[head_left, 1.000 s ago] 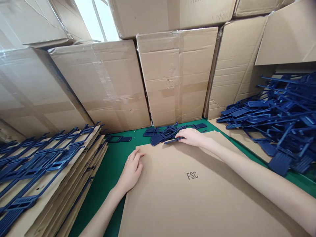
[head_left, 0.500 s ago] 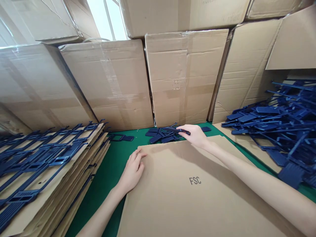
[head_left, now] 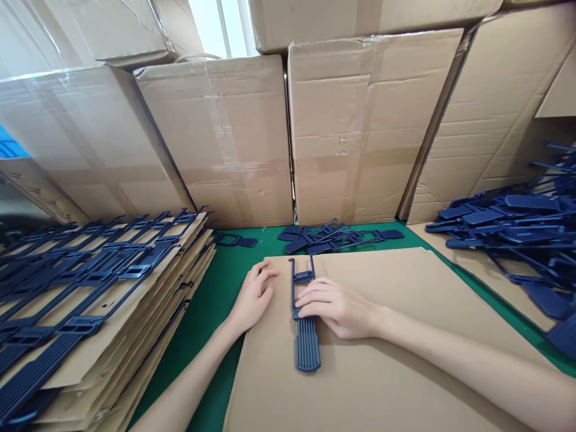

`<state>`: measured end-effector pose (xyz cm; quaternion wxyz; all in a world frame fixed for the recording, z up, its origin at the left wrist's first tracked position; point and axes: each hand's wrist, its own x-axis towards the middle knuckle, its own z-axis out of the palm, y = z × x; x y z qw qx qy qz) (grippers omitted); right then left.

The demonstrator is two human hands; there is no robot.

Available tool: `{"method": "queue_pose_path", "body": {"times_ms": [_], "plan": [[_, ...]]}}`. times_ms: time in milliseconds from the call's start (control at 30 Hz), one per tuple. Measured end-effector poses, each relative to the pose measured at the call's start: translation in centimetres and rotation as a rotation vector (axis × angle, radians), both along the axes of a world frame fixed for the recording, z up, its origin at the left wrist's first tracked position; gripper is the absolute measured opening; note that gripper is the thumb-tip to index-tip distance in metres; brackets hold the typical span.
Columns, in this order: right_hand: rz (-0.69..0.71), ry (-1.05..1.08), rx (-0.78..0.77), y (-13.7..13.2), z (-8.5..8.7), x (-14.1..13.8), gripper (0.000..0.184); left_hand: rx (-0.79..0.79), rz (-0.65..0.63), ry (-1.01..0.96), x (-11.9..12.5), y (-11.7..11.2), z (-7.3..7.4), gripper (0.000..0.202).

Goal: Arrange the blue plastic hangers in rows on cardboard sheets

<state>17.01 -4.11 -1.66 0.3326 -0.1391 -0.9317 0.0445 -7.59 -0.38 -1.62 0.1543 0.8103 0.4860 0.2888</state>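
Observation:
A large flat cardboard sheet [head_left: 382, 384] lies in front of me on the green tabletop. On its left part rests a dark blue plastic piece [head_left: 308, 345], with a ribbed paddle toward me and a narrow open frame with two prongs pointing away. My right hand [head_left: 342, 306] is closed over the right side of the piece's middle, its fingertips across the frame. My left hand [head_left: 254, 294] lies on the sheet's far left edge, fingers loosely apart and holding nothing. Just beyond the sheet sits a small heap of similar blue pieces [head_left: 315, 237].
To the left stands a stack of cardboard sheets [head_left: 148, 324] with blue pieces laid between and on top. A larger pile of blue pieces [head_left: 508, 222] lies at right on cardboard. Big taped cartons [head_left: 373, 132] form a wall behind the green table [head_left: 202, 336].
My right hand has brought one blue piece from the far heap toward me and down onto the sheet. My left hand stays at the sheet's edge. The view has shifted slightly right.

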Motion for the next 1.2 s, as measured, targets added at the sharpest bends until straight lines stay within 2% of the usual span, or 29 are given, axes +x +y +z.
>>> {"method": "queue_pose_path", "body": {"times_ms": [300,533,633,667,767,867,933,1033,1200], "plan": [[-0.179,0.124,0.148,-0.5,-0.1,0.3,0.027,-0.005,0.003,0.022,-0.1,-0.2,-0.2,0.031],[-0.226,0.190,0.232,-0.8,0.3,0.2,0.022,0.014,-0.005,-0.007,0.1,-0.6,0.1,0.030],[-0.267,0.172,0.152,-0.6,0.1,0.0,0.004,0.023,-0.014,-0.029,0.2,-0.6,0.0,0.032],[-0.290,0.156,0.105,-0.5,0.0,0.0,0.004,0.028,-0.018,-0.044,0.2,-0.6,-0.1,0.033],[-0.335,0.078,-0.045,-0.3,-0.3,0.1,0.020,0.039,-0.026,-0.095,0.1,-0.4,-0.5,0.040],[-0.299,0.040,-0.133,-0.3,-0.4,0.1,0.020,0.028,-0.011,-0.121,0.1,-0.3,-0.8,0.046],[-0.252,0.033,-0.159,-0.2,-0.5,-0.1,0.016,0.018,0.020,-0.127,0.2,-0.3,-0.8,0.047],[-0.227,0.032,-0.162,-0.1,-0.7,-0.3,0.020,-0.001,0.045,-0.142,0.3,-0.2,-0.8,0.045],[-0.316,-0.027,-0.108,0.5,-0.6,-0.7,0.021,-0.045,0.068,-0.201,0.5,-0.3,-0.6,0.039]]}}
